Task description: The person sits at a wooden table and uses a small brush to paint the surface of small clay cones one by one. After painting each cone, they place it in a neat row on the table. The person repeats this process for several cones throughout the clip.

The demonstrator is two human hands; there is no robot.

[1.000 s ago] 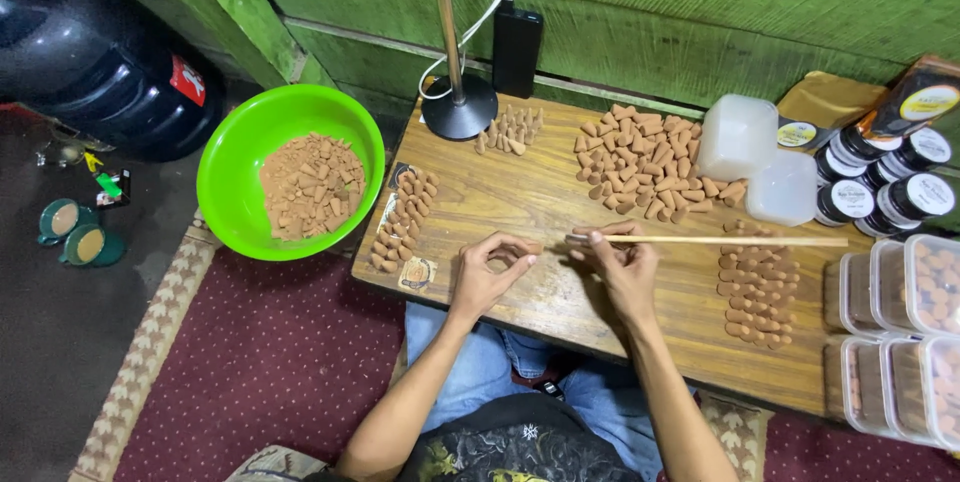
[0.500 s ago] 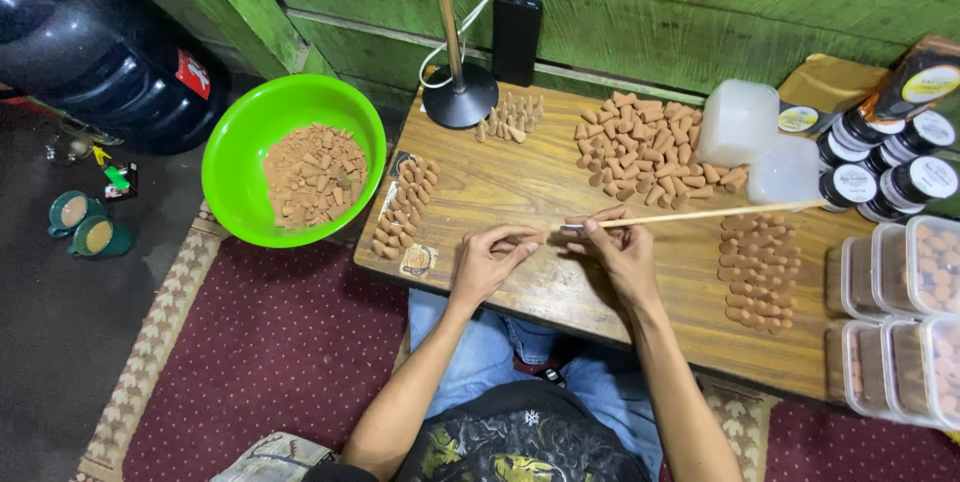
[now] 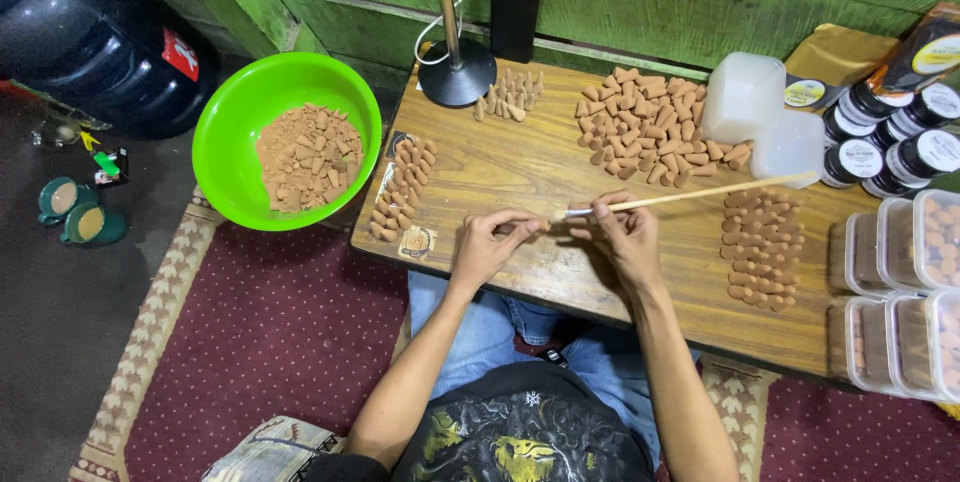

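the right hand [image 3: 622, 237] is closed on the near end of a thin wooden stick [image 3: 690, 194], holding it level over the wooden table [image 3: 520, 172]. the left hand [image 3: 490, 242] pinches a small brown cone [image 3: 528, 226] at the stick's tip, seemingly so the point can work into it. the hands are close but not touching. finished cones [image 3: 762, 247] lie in rows at right, a loose heap [image 3: 645, 137] behind, and a green bowl [image 3: 215, 157] of pieces at left.
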